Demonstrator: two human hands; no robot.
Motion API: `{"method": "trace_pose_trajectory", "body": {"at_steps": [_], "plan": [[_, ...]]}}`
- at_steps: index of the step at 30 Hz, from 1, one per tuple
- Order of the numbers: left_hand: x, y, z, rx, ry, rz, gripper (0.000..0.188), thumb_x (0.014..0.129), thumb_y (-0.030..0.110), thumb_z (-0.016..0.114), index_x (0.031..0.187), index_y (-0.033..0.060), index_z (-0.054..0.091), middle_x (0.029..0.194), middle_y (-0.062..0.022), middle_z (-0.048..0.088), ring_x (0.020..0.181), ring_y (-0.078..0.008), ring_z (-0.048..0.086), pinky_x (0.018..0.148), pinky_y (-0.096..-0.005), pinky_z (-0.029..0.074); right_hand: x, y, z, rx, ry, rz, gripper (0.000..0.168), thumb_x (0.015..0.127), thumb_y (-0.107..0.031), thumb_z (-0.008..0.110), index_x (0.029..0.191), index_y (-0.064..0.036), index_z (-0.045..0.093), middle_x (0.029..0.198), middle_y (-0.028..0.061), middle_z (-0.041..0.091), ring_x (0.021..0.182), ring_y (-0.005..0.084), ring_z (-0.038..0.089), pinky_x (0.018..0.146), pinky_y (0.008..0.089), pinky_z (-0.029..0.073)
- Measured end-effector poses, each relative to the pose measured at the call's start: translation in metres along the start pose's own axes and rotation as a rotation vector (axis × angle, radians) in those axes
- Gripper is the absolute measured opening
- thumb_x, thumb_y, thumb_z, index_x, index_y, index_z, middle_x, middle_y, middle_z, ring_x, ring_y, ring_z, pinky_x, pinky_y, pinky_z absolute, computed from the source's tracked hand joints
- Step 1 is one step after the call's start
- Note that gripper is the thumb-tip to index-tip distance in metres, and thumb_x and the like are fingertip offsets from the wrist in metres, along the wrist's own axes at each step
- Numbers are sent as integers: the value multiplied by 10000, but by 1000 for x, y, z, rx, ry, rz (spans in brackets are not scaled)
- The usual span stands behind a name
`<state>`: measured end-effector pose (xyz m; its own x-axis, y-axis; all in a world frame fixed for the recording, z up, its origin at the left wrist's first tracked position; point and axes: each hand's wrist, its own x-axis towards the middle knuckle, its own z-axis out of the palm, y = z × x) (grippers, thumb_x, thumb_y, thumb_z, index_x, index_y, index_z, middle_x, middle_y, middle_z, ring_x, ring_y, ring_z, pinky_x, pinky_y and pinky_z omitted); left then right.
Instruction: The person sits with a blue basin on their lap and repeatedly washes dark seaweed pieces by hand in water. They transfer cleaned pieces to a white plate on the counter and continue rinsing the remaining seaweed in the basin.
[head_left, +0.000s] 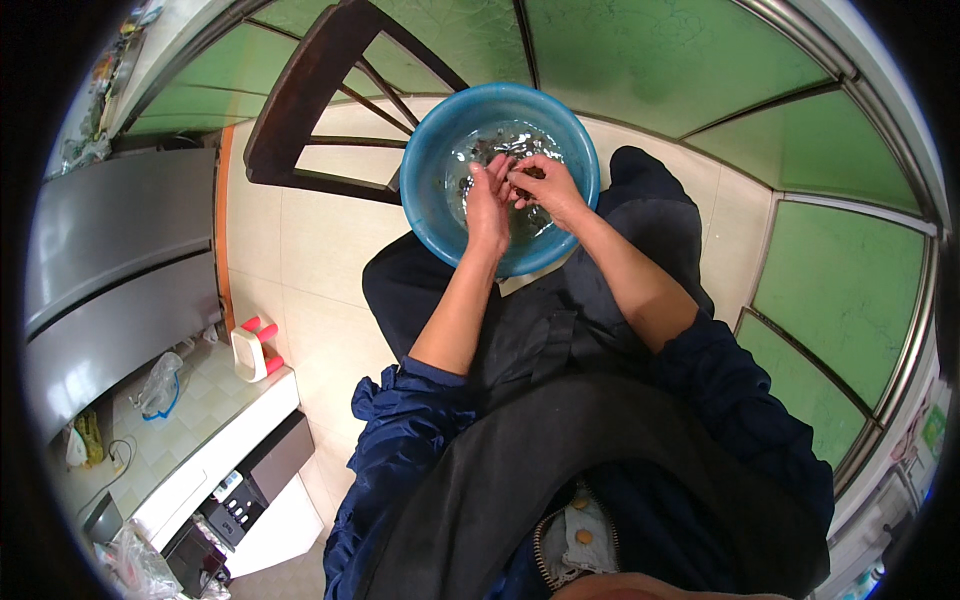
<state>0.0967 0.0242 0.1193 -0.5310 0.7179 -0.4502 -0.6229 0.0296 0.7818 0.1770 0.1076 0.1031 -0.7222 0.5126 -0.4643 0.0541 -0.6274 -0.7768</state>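
A round blue plastic basin (424, 169) stands before me between my knees, with water (459, 161) and dark brown, wet pieces (517, 135) in it. My left hand (487, 202) is over the water, palm turned inward and fingers spread, with its fingertips close to my right hand (553, 191). Between the fingers of the right hand is a small dark brown clump (531, 178); its exact kind is not clear. Both hands are inside the rim, above the water. What supports the basin is hidden beneath it.
A dark wooden chair (289, 112) adjoins the basin's left side. Green panels (660, 67) in metal frames enclose the far and right sides. At left are a grey refrigerator-like cabinet (127, 217), a small stool with red legs (251, 352) and a white-edged counter (202, 472) with plastic bags.
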Motion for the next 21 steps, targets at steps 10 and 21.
{"method": "trace_pose_trajectory", "body": {"at_steps": [10,21], "plan": [[-5,5,7,62,1,87,650,918,473,213,1296,-53,265,1317,-186,349,1199,-246,370,997,-343,285,2,4,-4,143,-5,2,101,811,-75,585,879,-9,551,739,51,574,584,113,545,514,235,460],[-26,4,29,908,115,311,590,913,398,344,1313,-26,255,1172,-239,474,1045,-329,503,882,-341,379,-18,-6,2,-617,142,-570,109,769,-57,585,846,14,616,691,87,598,590,151,577,522,285,455]]}}
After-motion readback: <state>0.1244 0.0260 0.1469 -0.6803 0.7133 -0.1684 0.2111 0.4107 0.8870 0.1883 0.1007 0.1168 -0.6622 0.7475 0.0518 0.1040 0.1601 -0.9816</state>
